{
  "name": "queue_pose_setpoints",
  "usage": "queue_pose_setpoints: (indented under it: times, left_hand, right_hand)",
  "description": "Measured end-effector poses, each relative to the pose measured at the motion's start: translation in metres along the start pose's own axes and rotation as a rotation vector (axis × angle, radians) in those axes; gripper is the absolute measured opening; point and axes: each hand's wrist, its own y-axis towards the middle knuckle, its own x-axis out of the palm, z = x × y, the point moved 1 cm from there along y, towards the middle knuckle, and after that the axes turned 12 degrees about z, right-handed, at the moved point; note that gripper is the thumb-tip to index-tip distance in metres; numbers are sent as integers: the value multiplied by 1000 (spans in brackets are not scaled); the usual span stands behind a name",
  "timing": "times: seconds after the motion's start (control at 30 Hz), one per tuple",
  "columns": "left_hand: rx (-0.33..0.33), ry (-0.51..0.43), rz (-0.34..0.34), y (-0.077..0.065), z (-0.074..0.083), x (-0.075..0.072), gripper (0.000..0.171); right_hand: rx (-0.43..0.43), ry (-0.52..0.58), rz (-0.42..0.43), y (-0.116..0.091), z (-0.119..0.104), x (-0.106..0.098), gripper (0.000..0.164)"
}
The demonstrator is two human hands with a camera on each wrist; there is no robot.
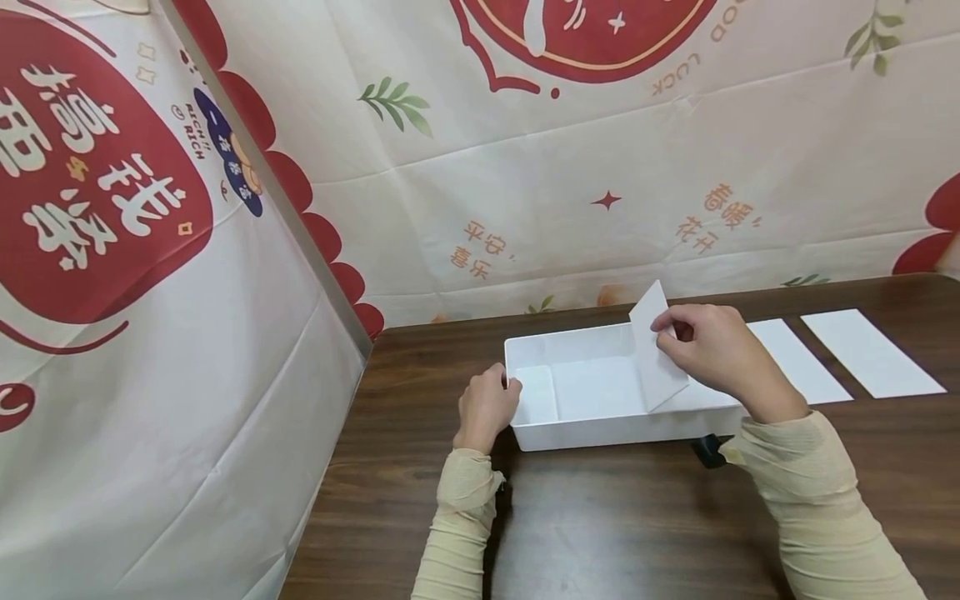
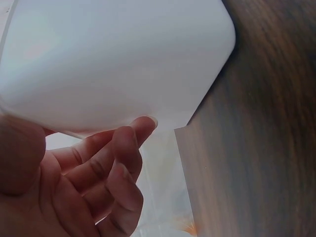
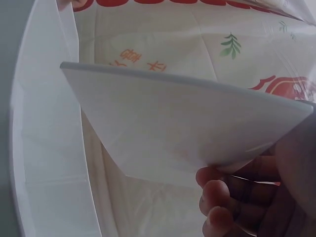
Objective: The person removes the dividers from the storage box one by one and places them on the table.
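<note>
A long white plastic box [image 1: 600, 433] stands on the brown table, its open side up. My left hand [image 1: 486, 406] grips its left end, thumb at the rim; in the left wrist view the fingers [image 2: 129, 148] curl against the outside of the box [image 2: 118, 64]. Between thumb and fingers, my right hand [image 1: 716, 350] pinches a thin white rectangular panel [image 1: 654, 358]. This panel is tilted on edge above the right half of the box, its lower corner overlapping the front rim in the head view. The right wrist view shows the panel [image 3: 182, 123] beside the long box wall [image 3: 49, 148].
Two flat white panels [image 1: 873, 354] lie side by side on the table [image 1: 420, 467], right of the box. A small black object [image 1: 708, 452] pokes out below the box near the right sleeve. Printed cloth [image 1: 420, 217] hangs behind the table and along the left.
</note>
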Motion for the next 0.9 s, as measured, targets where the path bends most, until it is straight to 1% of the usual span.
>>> queue_pose_setpoints:
  times: [0.2,0.5,0.63,0.7,0.8,0.9]
  left_hand:
    - [6,3,5,1,0,-1,21]
    - [10,7,10,0,1,-1,22]
    - [9,2,12,0,0,-2,22]
    - [8,-1,13,1,0,-2,22]
    - [9,-4,9,1,0,-2,21]
    - [12,-6,2,0,0,-1,21]
  right_hand:
    - [6,-36,13,-2,5,-12,14]
    - [18,-104,-39,-11,16,-34,13]
    - [19,-118,-64,-16,24,-43,14]
    - [33,-115,-80,-19,28,-47,15]
    - [38,-128,-79,-24,34,-52,15]
    - [21,-158,-62,-29,40,-56,14]
